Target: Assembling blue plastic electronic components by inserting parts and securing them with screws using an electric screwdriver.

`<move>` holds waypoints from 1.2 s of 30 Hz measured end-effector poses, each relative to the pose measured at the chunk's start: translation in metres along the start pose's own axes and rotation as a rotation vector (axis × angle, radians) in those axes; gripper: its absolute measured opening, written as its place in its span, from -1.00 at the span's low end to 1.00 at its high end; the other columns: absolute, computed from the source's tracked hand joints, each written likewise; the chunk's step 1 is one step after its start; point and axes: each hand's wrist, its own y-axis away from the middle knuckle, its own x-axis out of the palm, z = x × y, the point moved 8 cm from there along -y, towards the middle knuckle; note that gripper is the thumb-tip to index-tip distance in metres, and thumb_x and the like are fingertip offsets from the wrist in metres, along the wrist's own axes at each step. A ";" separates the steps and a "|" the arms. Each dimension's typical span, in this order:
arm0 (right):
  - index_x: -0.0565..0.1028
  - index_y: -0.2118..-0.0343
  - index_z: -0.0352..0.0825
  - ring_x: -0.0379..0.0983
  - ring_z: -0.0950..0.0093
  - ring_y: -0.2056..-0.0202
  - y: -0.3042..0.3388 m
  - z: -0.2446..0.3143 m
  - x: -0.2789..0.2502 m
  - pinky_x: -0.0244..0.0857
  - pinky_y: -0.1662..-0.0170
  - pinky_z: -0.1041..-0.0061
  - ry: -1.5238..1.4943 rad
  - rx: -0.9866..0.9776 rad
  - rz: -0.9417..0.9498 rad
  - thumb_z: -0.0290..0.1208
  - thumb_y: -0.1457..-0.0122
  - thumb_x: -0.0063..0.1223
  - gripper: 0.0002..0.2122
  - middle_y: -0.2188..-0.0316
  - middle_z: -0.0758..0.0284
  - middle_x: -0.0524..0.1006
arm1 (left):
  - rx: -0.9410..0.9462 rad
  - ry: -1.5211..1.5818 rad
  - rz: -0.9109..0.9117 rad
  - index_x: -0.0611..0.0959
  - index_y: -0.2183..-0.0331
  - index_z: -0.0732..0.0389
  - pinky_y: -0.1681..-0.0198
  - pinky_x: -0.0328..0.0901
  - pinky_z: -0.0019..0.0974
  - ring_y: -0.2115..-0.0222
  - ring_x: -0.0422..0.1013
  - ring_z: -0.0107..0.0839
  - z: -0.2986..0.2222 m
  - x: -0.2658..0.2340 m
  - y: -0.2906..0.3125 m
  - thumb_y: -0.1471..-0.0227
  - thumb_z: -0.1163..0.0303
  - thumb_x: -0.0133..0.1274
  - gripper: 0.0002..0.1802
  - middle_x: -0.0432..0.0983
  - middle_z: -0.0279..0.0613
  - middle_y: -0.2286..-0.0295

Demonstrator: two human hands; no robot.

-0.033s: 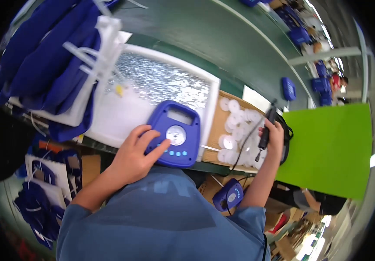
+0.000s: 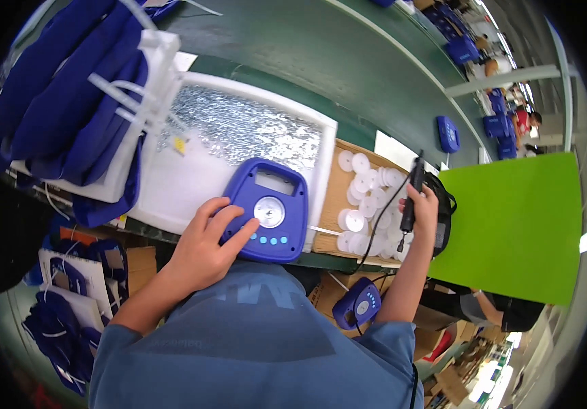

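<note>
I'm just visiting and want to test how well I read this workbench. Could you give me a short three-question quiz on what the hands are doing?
1. True or false: the left hand rests on the blue device with a round white dial.
2. What does the right hand grip?
A. a white disc
B. a black corded tool
C. a blue pouch
3. Fill in: the cardboard box beside the white tray holds white ____.

Key
1. True: its fingers lie on the device's left side.
2. B: the tool is held upright over the box, and its cord hangs down.
3. Discs, piled loosely in the box.
</note>
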 end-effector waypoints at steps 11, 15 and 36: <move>0.64 -0.03 -0.31 0.61 -0.04 0.09 0.030 0.015 0.006 0.47 0.05 0.02 1.016 -0.319 -0.374 -0.08 -0.04 0.47 -0.46 0.17 0.04 0.67 | 0.076 -0.004 -0.089 0.68 0.00 0.34 -0.18 0.44 0.08 -0.16 0.42 0.23 -0.010 0.007 0.001 0.39 0.52 0.40 -0.25 0.52 0.11 -0.11; 0.59 -0.03 -0.38 0.56 -0.03 0.13 0.101 0.050 0.031 0.45 0.06 0.05 0.903 -0.923 -0.604 -0.23 -0.02 0.50 -0.47 0.17 0.13 0.60 | 0.069 -0.076 -0.095 0.73 0.05 0.28 -0.09 0.51 0.01 -0.13 0.48 0.14 -0.014 0.006 0.000 0.10 0.51 0.27 -0.53 0.58 0.03 -0.06; 0.71 0.11 -0.24 0.44 0.18 0.02 0.273 0.054 0.160 0.35 -0.05 0.13 0.311 -1.147 0.243 -0.30 0.23 0.56 -0.50 0.06 0.29 0.57 | 0.112 -0.042 -0.085 0.72 0.04 0.28 -0.14 0.49 0.09 -0.14 0.45 0.25 -0.011 0.005 0.008 0.41 0.50 0.43 -0.29 0.55 0.10 -0.10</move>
